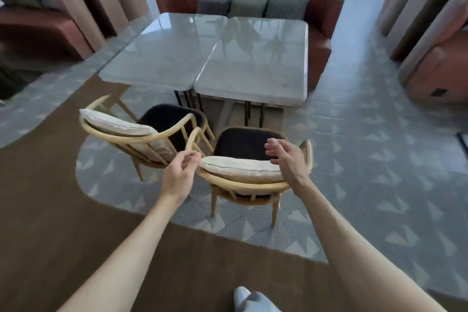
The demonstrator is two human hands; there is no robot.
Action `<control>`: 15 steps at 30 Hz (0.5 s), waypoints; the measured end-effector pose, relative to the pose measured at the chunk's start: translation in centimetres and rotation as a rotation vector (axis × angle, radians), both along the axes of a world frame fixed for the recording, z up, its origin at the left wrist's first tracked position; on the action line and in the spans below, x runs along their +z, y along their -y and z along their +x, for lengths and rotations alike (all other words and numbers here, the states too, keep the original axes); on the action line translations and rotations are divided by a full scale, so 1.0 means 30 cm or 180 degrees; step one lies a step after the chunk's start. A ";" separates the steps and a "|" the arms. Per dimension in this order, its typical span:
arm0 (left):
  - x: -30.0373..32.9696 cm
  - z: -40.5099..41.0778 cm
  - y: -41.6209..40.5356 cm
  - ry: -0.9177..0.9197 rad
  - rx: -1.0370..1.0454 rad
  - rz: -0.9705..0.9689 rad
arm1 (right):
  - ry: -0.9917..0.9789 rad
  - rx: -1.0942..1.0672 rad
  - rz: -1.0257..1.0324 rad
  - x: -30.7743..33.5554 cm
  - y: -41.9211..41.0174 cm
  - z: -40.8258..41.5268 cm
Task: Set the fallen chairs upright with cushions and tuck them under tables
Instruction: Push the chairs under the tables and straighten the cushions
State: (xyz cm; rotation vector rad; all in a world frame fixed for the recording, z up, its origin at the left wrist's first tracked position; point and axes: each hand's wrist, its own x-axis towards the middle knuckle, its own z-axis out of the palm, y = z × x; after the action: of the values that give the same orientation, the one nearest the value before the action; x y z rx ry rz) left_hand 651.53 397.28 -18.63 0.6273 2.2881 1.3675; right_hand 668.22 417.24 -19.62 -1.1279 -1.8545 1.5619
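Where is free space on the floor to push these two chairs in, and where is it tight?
Free: the tiled floor right of the right chair, and the gap between the chairs and the tables. Tight: the two chairs almost touch beside the left hand, left chair angled.

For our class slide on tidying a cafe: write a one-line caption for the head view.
Both hands, left and right, hover open over an upright cushioned chair before two marble tables.
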 end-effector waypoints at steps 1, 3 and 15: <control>-0.039 -0.054 -0.013 0.0053 -0.0131 -0.0166 | 0.0236 0.0040 0.0033 -0.032 -0.007 -0.031; -0.128 -0.148 -0.038 0.0008 -0.0433 -0.0597 | 0.0815 0.0152 0.0143 -0.102 -0.006 -0.089; -0.591 -0.393 -0.228 -0.1851 -0.2919 -0.2237 | 0.4068 0.1750 0.1474 -0.566 0.076 -0.268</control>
State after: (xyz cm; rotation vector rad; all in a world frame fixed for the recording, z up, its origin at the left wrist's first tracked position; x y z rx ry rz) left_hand 639.73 404.12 -36.37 1.6476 2.1342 -0.0660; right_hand 660.19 414.96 -36.59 -1.6116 -3.3128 0.3796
